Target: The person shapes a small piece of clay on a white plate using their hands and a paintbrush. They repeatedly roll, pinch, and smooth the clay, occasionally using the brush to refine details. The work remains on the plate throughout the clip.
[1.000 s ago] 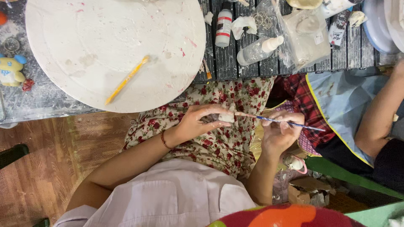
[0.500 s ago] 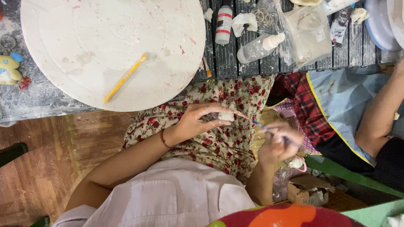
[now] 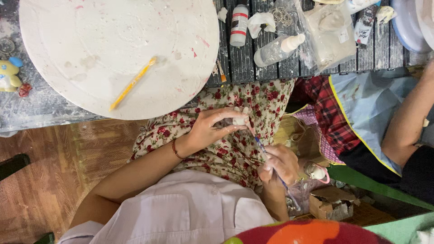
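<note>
My left hand (image 3: pixel 213 126) holds a small white clay piece (image 3: pixel 238 120) over my lap, above a red floral skirt (image 3: pixel 235 149). In my right hand (image 3: pixel 279 163) is a thin blue-handled brush (image 3: pixel 262 147), its tip touching the clay piece from below right. Both hands sit just in front of the dark slatted table edge (image 3: pixel 253 72).
A large white round board (image 3: pixel 90 40) lies on the table with a yellow stick tool (image 3: pixel 132 84) on it. Bottles (image 3: pixel 238 25), a clear spray bottle (image 3: pixel 275 50) and a plastic bag stand behind. Another person's arm (image 3: pixel 409 122) and blue apron are at right. A small cardboard box (image 3: pixel 332 205) sits on the floor.
My right hand has drawn in toward my body, swinging the brush from lying sideways to pointing up at the clay piece. My left hand stayed nearly still.
</note>
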